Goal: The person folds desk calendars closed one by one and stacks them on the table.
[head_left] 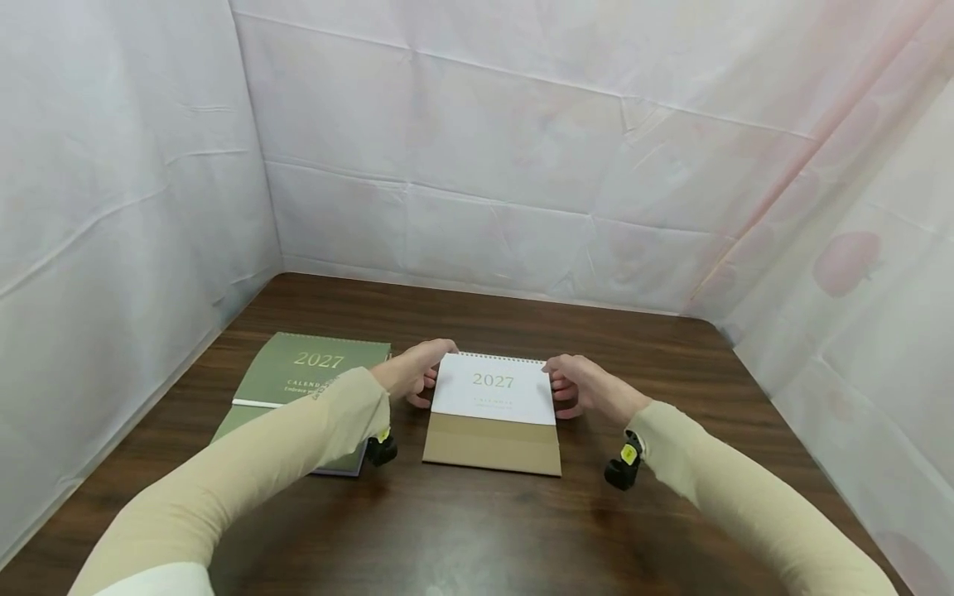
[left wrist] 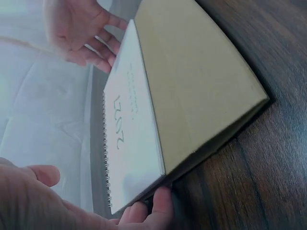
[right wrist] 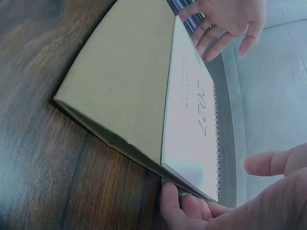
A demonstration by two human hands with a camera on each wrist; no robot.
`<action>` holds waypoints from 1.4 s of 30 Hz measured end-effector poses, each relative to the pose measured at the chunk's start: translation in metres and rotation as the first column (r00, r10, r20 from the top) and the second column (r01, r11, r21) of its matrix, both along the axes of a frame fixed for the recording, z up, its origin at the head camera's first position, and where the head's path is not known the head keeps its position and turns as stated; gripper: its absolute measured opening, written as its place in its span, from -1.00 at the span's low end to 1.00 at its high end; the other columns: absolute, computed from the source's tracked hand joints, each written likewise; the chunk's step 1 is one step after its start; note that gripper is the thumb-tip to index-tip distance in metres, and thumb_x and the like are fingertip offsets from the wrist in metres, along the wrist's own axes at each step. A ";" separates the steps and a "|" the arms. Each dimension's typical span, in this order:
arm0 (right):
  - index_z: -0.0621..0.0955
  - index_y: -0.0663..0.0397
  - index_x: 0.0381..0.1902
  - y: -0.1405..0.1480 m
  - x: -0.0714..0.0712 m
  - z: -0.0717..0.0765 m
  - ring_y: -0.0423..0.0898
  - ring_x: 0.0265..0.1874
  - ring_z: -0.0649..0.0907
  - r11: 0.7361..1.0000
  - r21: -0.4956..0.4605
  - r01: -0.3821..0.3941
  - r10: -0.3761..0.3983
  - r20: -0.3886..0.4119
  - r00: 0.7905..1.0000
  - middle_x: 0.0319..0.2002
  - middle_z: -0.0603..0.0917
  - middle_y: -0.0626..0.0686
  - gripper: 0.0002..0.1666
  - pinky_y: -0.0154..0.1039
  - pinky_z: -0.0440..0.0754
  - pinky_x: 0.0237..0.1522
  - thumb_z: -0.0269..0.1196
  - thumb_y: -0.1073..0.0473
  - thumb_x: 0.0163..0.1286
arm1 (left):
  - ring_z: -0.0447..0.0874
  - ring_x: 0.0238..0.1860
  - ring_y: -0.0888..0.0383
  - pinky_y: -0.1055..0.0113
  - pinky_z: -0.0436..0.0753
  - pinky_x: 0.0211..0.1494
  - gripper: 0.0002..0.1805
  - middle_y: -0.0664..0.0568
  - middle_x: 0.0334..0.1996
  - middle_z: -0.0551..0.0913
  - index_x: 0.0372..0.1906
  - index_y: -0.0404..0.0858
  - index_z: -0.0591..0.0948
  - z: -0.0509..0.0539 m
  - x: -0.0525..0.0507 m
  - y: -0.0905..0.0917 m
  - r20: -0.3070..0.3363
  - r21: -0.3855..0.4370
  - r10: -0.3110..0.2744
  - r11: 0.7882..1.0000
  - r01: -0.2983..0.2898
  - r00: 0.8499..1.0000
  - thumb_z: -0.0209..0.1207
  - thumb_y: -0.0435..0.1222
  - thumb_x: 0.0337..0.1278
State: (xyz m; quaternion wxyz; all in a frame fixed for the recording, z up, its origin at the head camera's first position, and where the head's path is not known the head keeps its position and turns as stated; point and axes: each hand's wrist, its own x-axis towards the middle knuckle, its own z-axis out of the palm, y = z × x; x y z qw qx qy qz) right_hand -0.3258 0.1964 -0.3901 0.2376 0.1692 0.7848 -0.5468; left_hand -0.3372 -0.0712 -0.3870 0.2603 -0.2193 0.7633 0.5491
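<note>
A white spiral-bound 2027 desk calendar (head_left: pixel 493 393) with a brown cardboard stand (head_left: pixel 492 444) rests on the table at a low tilt. Its coil runs along the far edge. Beside its left edge is my left hand (head_left: pixel 417 372); in the left wrist view the fingertips (left wrist: pixel 162 203) touch the side near the coil, while the thumb is raised off the page. At the opposite edge my right hand (head_left: pixel 587 389) mirrors this: its fingertips (right wrist: pixel 170 196) meet the side and the thumb stands apart. Neither hand pinches the calendar.
A larger green 2027 calendar (head_left: pixel 298 352) with a white band lies to the left, partly covered by my left forearm. The dark wooden table (head_left: pixel 477 530) meets pale hanging cloth (head_left: pixel 507 149) at the back and sides. Each wrist wears a small black camera (head_left: pixel 621 472).
</note>
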 end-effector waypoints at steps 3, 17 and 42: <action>0.37 0.11 -0.34 -0.001 -0.005 -0.003 -0.04 -0.38 0.47 1.000 0.003 0.019 -0.019 0.032 0.999 -0.49 0.37 -0.03 -0.77 0.07 0.64 -0.15 0.12 0.07 0.30 | 0.35 0.05 -0.10 -0.08 0.57 -0.08 -0.32 -0.25 0.08 0.30 0.29 -0.27 0.25 -0.004 -0.004 0.001 0.006 -0.033 0.012 0.999 -0.012 1.000 0.05 0.03 0.18; 0.39 0.26 0.09 -0.005 -0.012 -0.006 -0.05 -0.32 0.47 0.999 -0.015 0.052 -0.051 0.093 0.994 -0.32 0.40 0.05 -0.48 -0.05 0.60 -0.13 0.15 0.01 0.31 | 0.43 -0.02 -0.05 -0.02 0.55 -0.05 -0.36 -0.23 0.09 0.38 0.30 -0.15 0.33 0.006 -0.008 -0.004 -0.010 0.024 0.002 1.000 -0.002 1.000 0.04 0.03 0.13; 0.40 0.27 0.18 -0.066 -0.021 0.034 -0.01 -0.23 0.54 0.989 -0.148 -0.026 0.030 0.020 0.999 -0.15 0.48 0.11 -0.42 -0.01 0.62 -0.04 0.16 0.00 0.35 | 0.36 0.18 -0.09 -0.05 0.55 0.11 -0.24 -0.30 0.32 0.23 0.50 -0.15 0.06 0.044 -0.004 -0.073 -0.076 -0.059 -0.003 0.998 -0.001 0.997 -0.08 0.03 0.27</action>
